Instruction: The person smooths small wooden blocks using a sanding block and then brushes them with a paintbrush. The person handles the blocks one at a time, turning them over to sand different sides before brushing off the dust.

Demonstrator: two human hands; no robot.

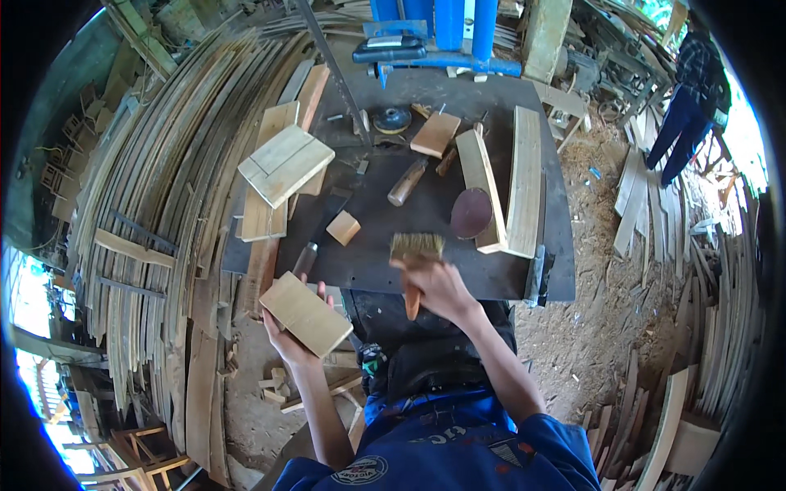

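Meanwhile, left hand (288, 337) gripping a wood block (305, 314), right hand (436, 286) clenched around a brush (416, 260).

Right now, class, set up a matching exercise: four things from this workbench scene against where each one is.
Things:
1. Brush
2. Flat board
3. Small block
4. Round disc

Places:
A. Leaning on the long planks
B. In the left hand
C. In the right hand
D. Alone on the dark bench

Pairs: 1-C, 2-B, 3-D, 4-A
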